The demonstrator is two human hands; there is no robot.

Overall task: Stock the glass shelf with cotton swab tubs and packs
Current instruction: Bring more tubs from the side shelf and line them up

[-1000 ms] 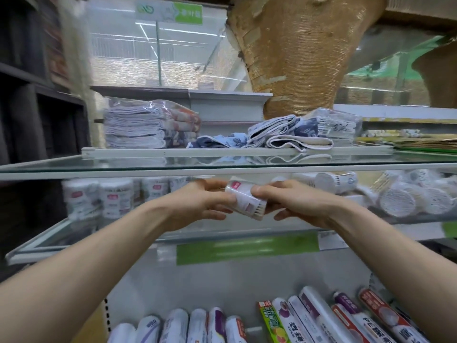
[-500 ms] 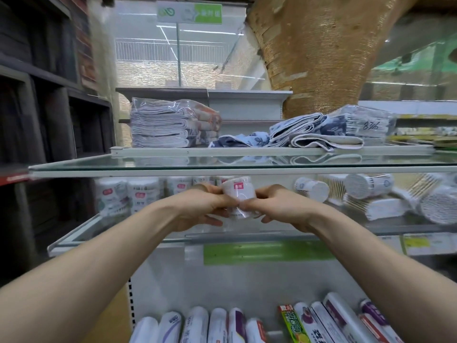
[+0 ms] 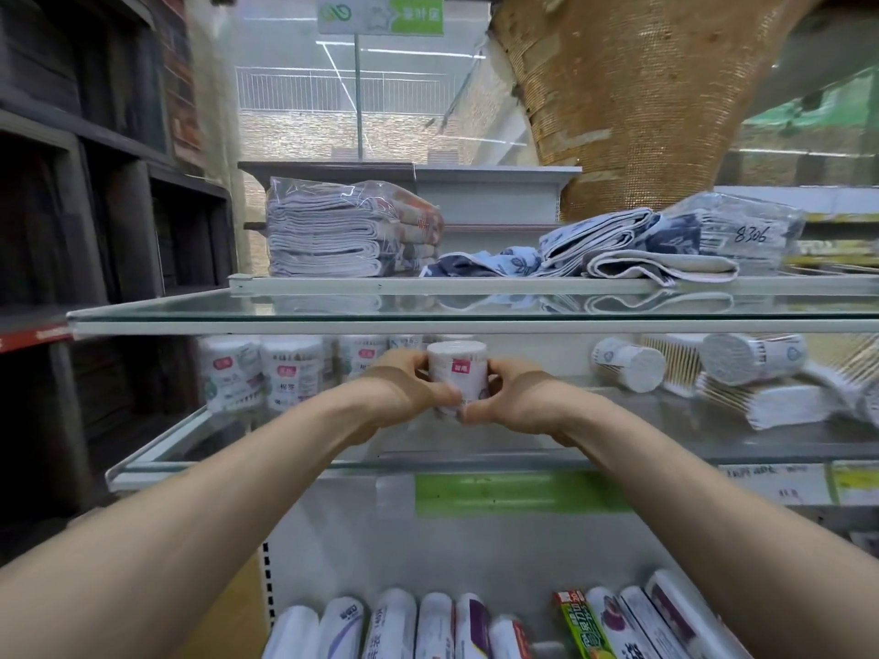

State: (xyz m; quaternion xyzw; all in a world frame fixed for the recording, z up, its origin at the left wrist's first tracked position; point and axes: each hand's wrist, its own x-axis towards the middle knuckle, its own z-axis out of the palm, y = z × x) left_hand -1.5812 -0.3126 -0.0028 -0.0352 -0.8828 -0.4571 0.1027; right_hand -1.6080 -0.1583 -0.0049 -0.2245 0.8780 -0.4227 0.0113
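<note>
While left hand (image 3: 399, 388), right hand (image 3: 519, 398) grip swab tub (image 3: 451, 355), red label (image 3: 460, 367) unreadable; towel pack (image 3: 742, 235) marked 8306.

A shop; stocked shelves (image 3: 428, 321), price labels (image 3: 780, 487).

Bright, even light from ceiling strips (image 3: 414, 50) at twelve o'clock; wide-angle bowing at edges, blur at three o'clock

Left grip (image 3: 404, 387) and right grip (image 3: 513, 397) both curl round one cotton swab tub (image 3: 456, 373), upright over the glass shelf (image 3: 713, 449). Standing tubs (image 3: 266, 373) at its 9 o'clock, tipped-over tubs (image 3: 628, 363) at 3 o'clock.
</note>
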